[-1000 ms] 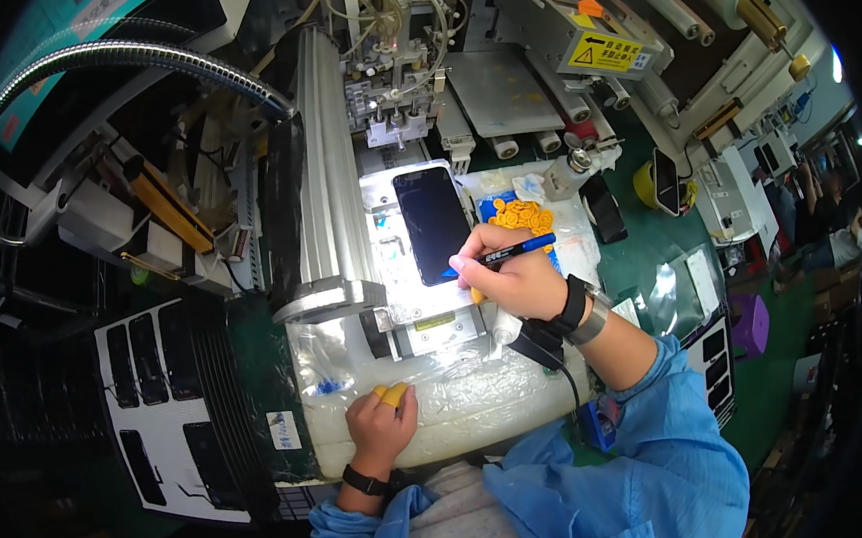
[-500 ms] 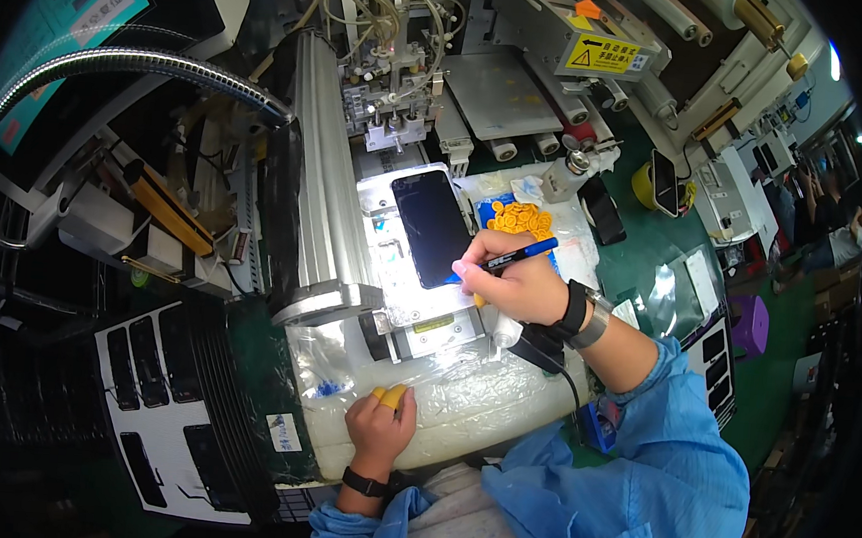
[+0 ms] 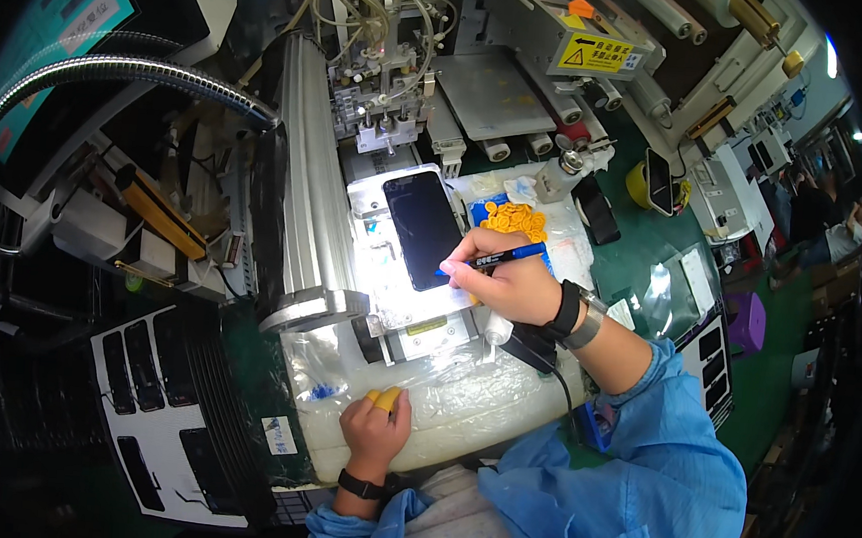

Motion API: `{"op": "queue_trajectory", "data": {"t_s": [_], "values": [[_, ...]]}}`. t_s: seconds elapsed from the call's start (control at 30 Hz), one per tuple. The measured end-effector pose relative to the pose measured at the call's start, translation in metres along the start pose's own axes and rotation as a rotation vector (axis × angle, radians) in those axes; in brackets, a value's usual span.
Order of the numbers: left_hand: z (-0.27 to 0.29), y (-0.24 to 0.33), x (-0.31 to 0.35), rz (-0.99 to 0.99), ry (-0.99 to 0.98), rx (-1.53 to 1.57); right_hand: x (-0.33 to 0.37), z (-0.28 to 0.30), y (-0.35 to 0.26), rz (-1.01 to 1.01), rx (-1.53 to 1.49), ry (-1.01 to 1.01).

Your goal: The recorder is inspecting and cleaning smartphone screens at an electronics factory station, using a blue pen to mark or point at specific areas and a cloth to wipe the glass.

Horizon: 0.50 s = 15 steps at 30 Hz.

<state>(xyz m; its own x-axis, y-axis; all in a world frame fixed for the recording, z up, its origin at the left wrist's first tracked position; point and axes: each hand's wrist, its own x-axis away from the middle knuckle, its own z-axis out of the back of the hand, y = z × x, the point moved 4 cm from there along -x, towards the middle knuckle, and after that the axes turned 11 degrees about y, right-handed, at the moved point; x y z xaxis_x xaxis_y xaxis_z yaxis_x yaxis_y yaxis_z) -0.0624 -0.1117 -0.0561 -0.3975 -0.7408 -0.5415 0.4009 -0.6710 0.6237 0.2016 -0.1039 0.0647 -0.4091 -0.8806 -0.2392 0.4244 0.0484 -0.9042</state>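
Note:
My right hand (image 3: 506, 279) grips a blue-and-black marker pen (image 3: 518, 256). The pen's blue end meets the lower right part of a dark phone-sized screen panel (image 3: 421, 228). That panel lies on a brightly lit white fixture plate (image 3: 366, 226), and my fingers cover its lower right edge. My left hand (image 3: 377, 427) rests on the clear plastic covering (image 3: 442, 402) of the table's front, fingers curled in with nothing seen in them. Yellow finger cots sit on some of its fingers. Beside my right hand is a heap of orange finger cots (image 3: 514, 220).
A metal column (image 3: 315, 181) stands left of the fixture, below a flexible metal hose (image 3: 156, 62). Tubed machinery (image 3: 388, 96) rises behind it. At right are a clear bottle (image 3: 561, 173), a black phone (image 3: 596, 209) and a yellow cup (image 3: 644, 184). Panel trays (image 3: 164, 440) stand at lower left.
The whole view has shifted slightly. My right hand has turned the pen a little, its blue end now further left on the panel. My left hand stays on the plastic.

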Motion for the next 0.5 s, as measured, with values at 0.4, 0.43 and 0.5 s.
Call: {"op": "queue_trajectory", "data": {"t_s": [0.4,0.43,0.5], "values": [[-0.0002,0.0002,-0.0021,-0.022,0.005,-0.002,0.0016,0.0029,-0.0025,0.004,0.040,0.006],[-0.0002,0.0009,-0.0025,-0.036,0.009,-0.006,0.0012,0.0027,-0.0035,0.015,0.055,-0.016],[0.0008,0.0017,-0.0023,-0.019,0.003,-0.003,0.0007,0.0027,-0.0036,-0.004,0.046,-0.014]]}}
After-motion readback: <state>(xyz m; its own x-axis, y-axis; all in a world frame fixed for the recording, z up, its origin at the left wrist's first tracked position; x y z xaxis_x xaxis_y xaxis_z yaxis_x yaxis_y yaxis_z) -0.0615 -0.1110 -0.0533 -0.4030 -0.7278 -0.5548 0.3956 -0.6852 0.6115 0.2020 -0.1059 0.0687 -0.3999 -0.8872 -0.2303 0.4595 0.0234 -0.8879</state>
